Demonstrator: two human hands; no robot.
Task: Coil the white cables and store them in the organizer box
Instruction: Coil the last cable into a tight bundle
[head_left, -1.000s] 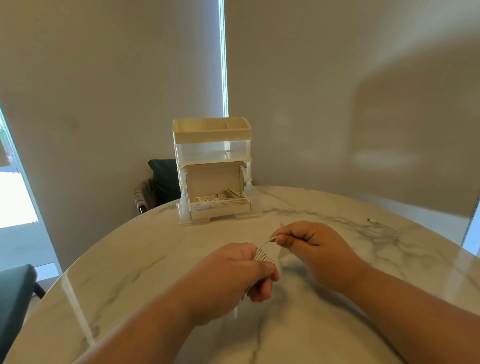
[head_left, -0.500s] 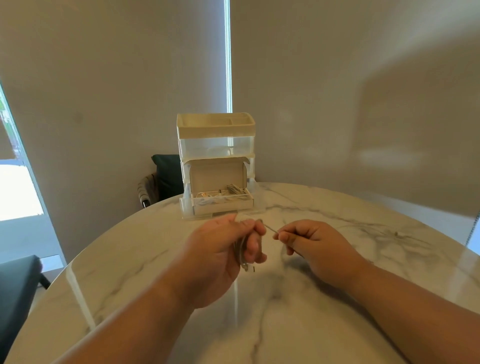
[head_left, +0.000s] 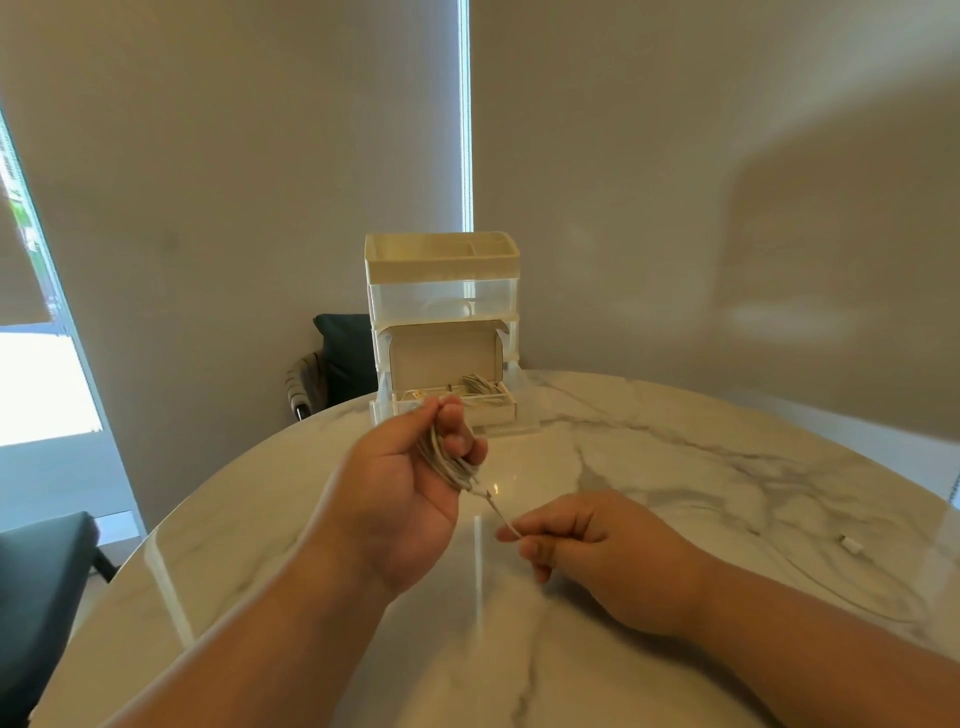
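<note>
left hand (head_left: 400, 499) above the table (head_left: 649, 467) near its middle, fingers curled round the coiled white cable (head_left: 441, 460). right hand (head_left: 587, 551) lower, pinching the cable's loose end. organizer box (head_left: 441, 312) at the far edge, coils in its open bottom compartment. second cable (head_left: 852, 545) by the right edge.

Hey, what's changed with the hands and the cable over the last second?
The left hand lifted the coiled white cable up toward the organizer box and turned its palm to the camera. The right hand drew back toward the person, stretching the short tail between them. Nothing was let go: the left hand still grips the coil and the right still pinches the end. The box stands as before on the marble table.
</note>
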